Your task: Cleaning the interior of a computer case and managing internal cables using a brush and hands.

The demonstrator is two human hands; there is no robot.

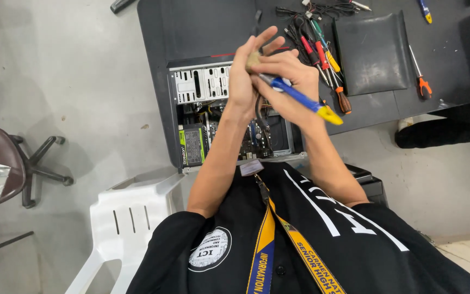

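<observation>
I see a blue-handled screwdriver with a yellow end cap (300, 98) raised above the open desktop computer case (229, 117), well off the table. The right hand (286, 81) has its fingers clenched round the blue handle, the yellow cap pointing out to the right. The left hand (246, 73) presses against the right, fingers stretched upward and loosely spread around a small tan object (254, 60) at the tool's tip; I cannot tell what that object is. Beneath the hands, the case lies on its side on the dark grey table (191, 27), circuit boards and cables exposed. Just right of the hands lies a row of red, green and orange screwdrivers (325, 60), then a black square tray (373, 51). A white plastic chair (126, 218) stands lower left.
</observation>
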